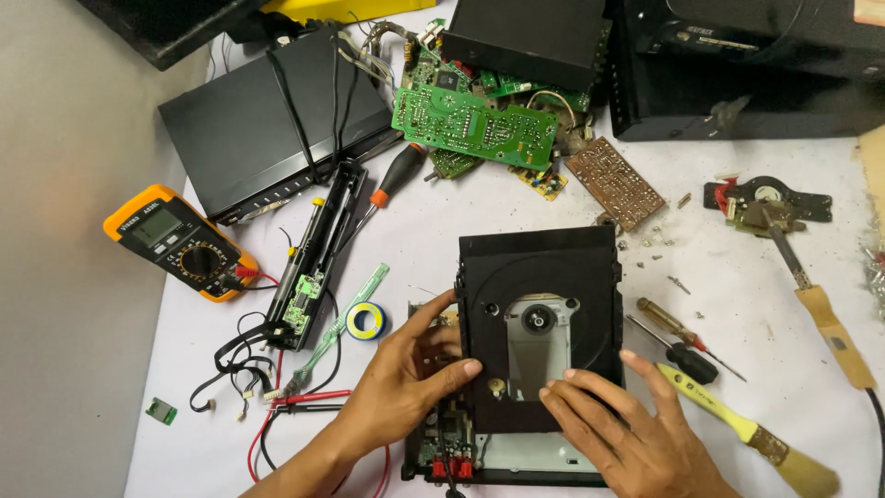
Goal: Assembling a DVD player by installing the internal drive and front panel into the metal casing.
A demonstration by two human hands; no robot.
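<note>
— Both our hands rest on the black disc drive (539, 323), mid-bench: left hand (406, 383) curled at its edge, right hand (622, 429) fingers flat, gripping nothing.
— Risk: we press the lens or snag wiring beneath.

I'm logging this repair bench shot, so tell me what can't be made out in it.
Head view:
- Underside of the black disc drive tray: faces the table.
- Chassis beneath it: mostly covered by the tray and both hands, cut off by the bottom edge.
- Left hand and right hand: palms hidden; wrists run off the bottom edge.
- Loose screws: too small to tell type.
- Multimeter screen: reading too small.
</note>
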